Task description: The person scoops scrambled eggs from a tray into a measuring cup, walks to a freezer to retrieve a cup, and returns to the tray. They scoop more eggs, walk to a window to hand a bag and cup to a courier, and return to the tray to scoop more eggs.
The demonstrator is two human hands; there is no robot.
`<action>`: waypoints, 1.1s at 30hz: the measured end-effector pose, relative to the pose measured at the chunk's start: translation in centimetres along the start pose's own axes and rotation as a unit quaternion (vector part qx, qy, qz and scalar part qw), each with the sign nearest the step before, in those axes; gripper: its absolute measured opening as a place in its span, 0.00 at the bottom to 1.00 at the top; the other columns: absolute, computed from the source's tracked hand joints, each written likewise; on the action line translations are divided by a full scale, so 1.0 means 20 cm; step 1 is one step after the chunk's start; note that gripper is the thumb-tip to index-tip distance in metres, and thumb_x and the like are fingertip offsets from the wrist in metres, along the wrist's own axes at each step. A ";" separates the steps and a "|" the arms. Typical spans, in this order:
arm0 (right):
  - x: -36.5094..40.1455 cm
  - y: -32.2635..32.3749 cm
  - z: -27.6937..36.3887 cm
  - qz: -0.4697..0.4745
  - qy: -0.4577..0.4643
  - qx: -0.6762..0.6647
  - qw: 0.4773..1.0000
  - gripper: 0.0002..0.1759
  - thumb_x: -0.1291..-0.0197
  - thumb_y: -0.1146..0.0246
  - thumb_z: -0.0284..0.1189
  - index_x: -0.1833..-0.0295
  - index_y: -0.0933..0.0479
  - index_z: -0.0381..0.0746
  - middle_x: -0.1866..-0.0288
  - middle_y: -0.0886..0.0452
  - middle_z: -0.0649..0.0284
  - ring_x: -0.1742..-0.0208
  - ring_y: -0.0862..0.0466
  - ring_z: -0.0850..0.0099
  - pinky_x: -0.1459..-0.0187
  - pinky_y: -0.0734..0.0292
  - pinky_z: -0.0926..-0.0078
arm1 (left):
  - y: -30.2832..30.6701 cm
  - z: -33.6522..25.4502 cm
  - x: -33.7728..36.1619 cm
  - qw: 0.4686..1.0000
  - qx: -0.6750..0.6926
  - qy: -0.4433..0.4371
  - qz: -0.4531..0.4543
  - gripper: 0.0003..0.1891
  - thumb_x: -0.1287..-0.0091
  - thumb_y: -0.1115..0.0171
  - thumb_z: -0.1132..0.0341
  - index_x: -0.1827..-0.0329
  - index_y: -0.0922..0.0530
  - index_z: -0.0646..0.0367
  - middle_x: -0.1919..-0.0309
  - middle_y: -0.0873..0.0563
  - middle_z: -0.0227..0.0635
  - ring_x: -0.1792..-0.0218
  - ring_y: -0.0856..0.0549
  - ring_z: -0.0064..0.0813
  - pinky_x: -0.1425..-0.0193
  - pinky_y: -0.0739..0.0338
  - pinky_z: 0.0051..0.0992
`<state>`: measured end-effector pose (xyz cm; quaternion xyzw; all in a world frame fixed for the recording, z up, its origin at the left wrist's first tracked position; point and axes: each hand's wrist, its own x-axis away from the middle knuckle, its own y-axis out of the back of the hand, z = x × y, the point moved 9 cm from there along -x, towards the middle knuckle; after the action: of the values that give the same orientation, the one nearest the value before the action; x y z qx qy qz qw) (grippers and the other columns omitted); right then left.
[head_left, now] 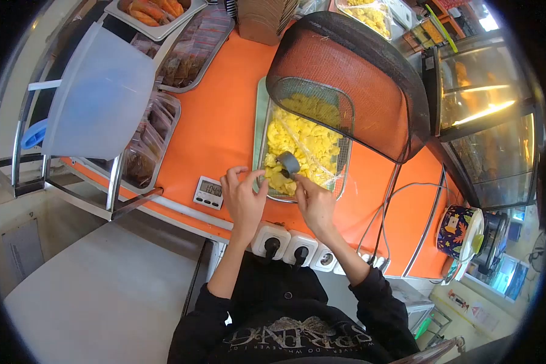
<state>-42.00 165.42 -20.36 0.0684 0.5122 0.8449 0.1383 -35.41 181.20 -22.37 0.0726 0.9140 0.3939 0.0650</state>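
Note:
My right hand (316,205) grips a small dark grey scoop (289,162) by its handle, with the cup end over the near part of the yellow food. My left hand (244,195) has its fingers apart and holds nothing visible; its fingertips are close to the near left corner of the tray. Soft yellow chunks (297,142), looking like scrambled egg, fill the metal tray (264,145). Crumpled clear plastic (312,151) runs across them. A black mesh food cover (352,79) stands tilted over the tray's far end.
A digital timer (208,192) lies left of my left hand. Power sockets (298,250) line the near table edge, with cables (387,212) at right. Trays of bagged food (194,51) and a translucent container (103,97) are at left. A glass display case (485,115) stands at right.

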 end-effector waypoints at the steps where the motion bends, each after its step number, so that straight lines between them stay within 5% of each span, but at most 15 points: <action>1: -0.01 0.00 -0.04 -0.009 -0.034 -0.051 0.998 0.12 0.44 0.42 0.28 0.54 0.20 0.41 0.74 0.18 0.57 0.80 0.20 0.62 0.77 0.26 0.67 | 0.00 0.01 0.01 1.000 0.002 0.007 -0.001 0.10 0.48 0.32 0.65 0.62 0.16 0.48 0.57 0.27 0.36 0.53 0.29 0.40 0.49 0.31 0.36; 8: -0.02 0.01 -0.03 -0.016 -0.055 -0.095 0.994 0.11 0.42 0.42 0.27 0.56 0.19 0.39 0.82 0.21 0.57 0.86 0.24 0.64 0.81 0.30 0.70 | 0.00 -0.03 0.00 0.999 -0.020 -0.028 -0.011 0.09 0.49 0.31 0.66 0.63 0.16 0.50 0.54 0.27 0.37 0.51 0.30 0.41 0.48 0.32 0.37; 12: 0.04 -0.02 0.12 -0.027 0.094 0.045 0.994 0.12 0.47 0.39 0.28 0.55 0.19 0.43 0.82 0.24 0.63 0.85 0.24 0.68 0.82 0.30 0.71 | 0.02 -0.06 -0.03 0.998 -0.025 -0.044 -0.035 0.10 0.49 0.32 0.69 0.63 0.18 0.52 0.57 0.25 0.37 0.54 0.26 0.39 0.50 0.30 0.37; 15: 0.06 -0.05 0.15 -0.019 0.150 0.100 0.983 0.17 0.51 0.36 0.29 0.52 0.20 0.45 0.83 0.28 0.66 0.86 0.25 0.71 0.82 0.30 0.71 | -0.08 0.08 -0.02 0.993 0.095 0.059 0.042 0.13 0.47 0.33 0.71 0.59 0.22 0.56 0.65 0.21 0.38 0.64 0.19 0.35 0.59 0.25 0.34; 17: 0.04 -0.05 0.13 0.011 0.128 0.105 0.986 0.15 0.50 0.37 0.29 0.54 0.20 0.44 0.82 0.25 0.65 0.85 0.23 0.69 0.81 0.29 0.71 | -0.18 0.18 0.03 0.962 0.208 0.145 0.103 0.15 0.46 0.33 0.72 0.56 0.26 0.59 0.73 0.19 0.38 0.74 0.16 0.31 0.69 0.24 0.29; 24: 0.04 -0.03 0.09 -0.015 0.038 -0.085 0.996 0.11 0.46 0.40 0.30 0.58 0.18 0.41 0.82 0.22 0.59 0.85 0.22 0.65 0.80 0.28 0.69 | -0.15 0.19 0.06 0.939 0.305 0.137 0.080 0.18 0.48 0.31 0.71 0.55 0.26 0.58 0.73 0.18 0.38 0.73 0.16 0.31 0.71 0.24 0.26; 26: 0.05 -0.08 -0.04 0.021 -0.112 -0.175 0.978 0.11 0.45 0.41 0.29 0.59 0.17 0.38 0.82 0.22 0.57 0.85 0.24 0.68 0.80 0.30 0.71 | -0.05 0.10 0.05 0.989 0.133 0.047 0.048 0.18 0.52 0.29 0.68 0.57 0.23 0.53 0.67 0.21 0.34 0.65 0.19 0.34 0.63 0.25 0.33; 33: 0.05 -0.13 -0.12 0.025 -0.136 -0.235 0.962 0.12 0.45 0.40 0.29 0.58 0.18 0.36 0.82 0.22 0.56 0.83 0.25 0.74 0.78 0.31 0.74 | 0.06 -0.04 0.02 0.999 -0.030 -0.023 0.001 0.16 0.55 0.28 0.65 0.61 0.18 0.49 0.56 0.27 0.32 0.54 0.26 0.37 0.56 0.28 0.37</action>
<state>-43.21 164.85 -23.74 0.1610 0.2740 0.9273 0.1979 -35.86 181.60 -21.02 0.0810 0.8998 0.4196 0.0877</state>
